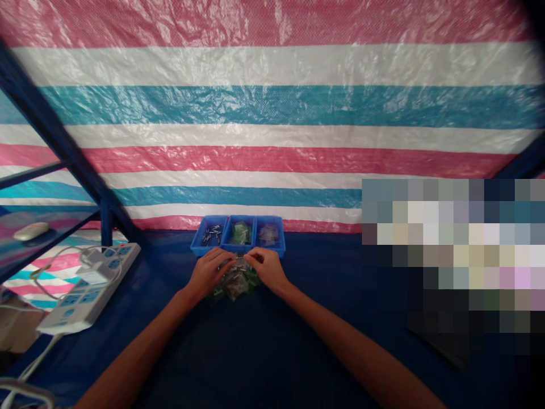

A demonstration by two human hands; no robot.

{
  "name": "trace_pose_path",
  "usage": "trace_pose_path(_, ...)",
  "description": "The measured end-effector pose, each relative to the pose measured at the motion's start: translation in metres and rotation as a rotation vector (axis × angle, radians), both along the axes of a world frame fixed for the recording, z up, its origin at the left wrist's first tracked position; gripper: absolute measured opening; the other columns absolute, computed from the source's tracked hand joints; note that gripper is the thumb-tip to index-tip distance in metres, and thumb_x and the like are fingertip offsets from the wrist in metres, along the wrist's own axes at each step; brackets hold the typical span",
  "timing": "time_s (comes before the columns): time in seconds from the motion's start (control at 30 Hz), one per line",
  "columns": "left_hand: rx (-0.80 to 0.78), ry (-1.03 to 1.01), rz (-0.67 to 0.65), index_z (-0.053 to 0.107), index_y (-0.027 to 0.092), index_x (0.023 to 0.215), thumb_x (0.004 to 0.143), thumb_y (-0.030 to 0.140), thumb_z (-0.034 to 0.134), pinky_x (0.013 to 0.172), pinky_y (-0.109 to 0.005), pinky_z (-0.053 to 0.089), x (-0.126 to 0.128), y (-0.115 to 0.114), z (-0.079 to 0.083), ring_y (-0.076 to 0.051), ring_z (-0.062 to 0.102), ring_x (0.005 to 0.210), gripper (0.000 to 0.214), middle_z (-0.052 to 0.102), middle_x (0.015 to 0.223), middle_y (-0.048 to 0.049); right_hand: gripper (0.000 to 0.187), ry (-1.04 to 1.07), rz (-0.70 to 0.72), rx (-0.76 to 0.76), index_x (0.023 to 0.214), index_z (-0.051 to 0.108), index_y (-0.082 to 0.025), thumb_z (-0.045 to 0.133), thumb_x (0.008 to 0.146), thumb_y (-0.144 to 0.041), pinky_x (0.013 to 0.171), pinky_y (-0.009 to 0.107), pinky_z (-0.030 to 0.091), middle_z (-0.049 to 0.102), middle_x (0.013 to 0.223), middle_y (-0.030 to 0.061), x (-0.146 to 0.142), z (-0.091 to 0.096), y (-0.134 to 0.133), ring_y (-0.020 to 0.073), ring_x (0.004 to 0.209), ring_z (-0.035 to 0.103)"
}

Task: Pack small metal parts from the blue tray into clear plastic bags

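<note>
Far L, white power strip (80,307) is sitting well apart on the counter (238,352). L hand (212,268) is apparently pinching a thin shiny pc (239,258), which is running approx. L-R betw. both grips, neither nearer. Packet pile (234,287) is lying beneath; blue trays (255,233) w/ small parts are standing just behind. R hand (268,268) is apparently pinching the R end; nothing's visibly blocking.

Bright up top, and there's glare glinting across the crinkled striped sheet (272,105)! Down below it's dim, the desk (255,352) sinking towards black, small pieces (235,281) by the hands (209,270) soft and murky. Wide-lens stretch at the edges, dark upper corners, coarse pixel blocks smothering the right side.
</note>
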State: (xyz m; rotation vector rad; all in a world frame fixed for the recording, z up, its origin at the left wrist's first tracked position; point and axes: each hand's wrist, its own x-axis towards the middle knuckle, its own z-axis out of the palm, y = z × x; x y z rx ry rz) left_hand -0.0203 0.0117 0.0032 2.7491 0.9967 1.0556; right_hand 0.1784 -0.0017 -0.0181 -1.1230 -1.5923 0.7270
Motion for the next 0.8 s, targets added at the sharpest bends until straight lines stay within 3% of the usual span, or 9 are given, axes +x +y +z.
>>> trace_pose_path(0.33, 0.007, -0.048, 0.015, 0.062, 0.018, 0.096, 0.089, 0.024, 0.051, 0.08, -0.029, 0.048, 0.001, -0.001, -0.002, -0.016, 0.06, 0.086, 0.015, 0.066, 0.091, -0.0057, 0.024, 0.03, 0.015, 0.025, 0.073, 0.061, -0.016, 0.051, 0.086, -0.033, 0.055, 0.022, 0.038, 0.057, 0.063, -0.0012, -0.001, -0.003, -0.005, 0.0121, 0.057, 0.051)
trace_pose_path(0.5, -0.032, -0.048, 0.068, 0.062, 0.018, 0.095, 0.09, 0.024, 0.048, 0.079, -0.028, 0.048, 0.003, -0.003, -0.003, -0.016, 0.06, 0.084, 0.016, 0.065, 0.089, -0.005, 0.018, -0.082, 0.004, 0.146, 0.094, 0.062, -0.017, 0.053, 0.085, -0.031, 0.06, 0.023, 0.04, 0.06, 0.075, 0.0014, -0.002, -0.004, -0.014, 0.0129, 0.061, 0.052)
trace_pose_path(0.8, -0.052, -0.041, 0.104, 0.062, 0.018, 0.091, 0.091, 0.026, 0.047, 0.079, -0.027, 0.048, 0.006, -0.008, -0.004, -0.015, 0.06, 0.082, 0.017, 0.065, 0.086, -0.004, 0.017, -0.118, -0.06, 0.223, 0.089, 0.062, -0.018, 0.048, 0.089, -0.027, 0.064, 0.025, 0.04, 0.059, 0.076, 0.0023, -0.006, -0.004, -0.018, 0.0139, 0.067, 0.053)
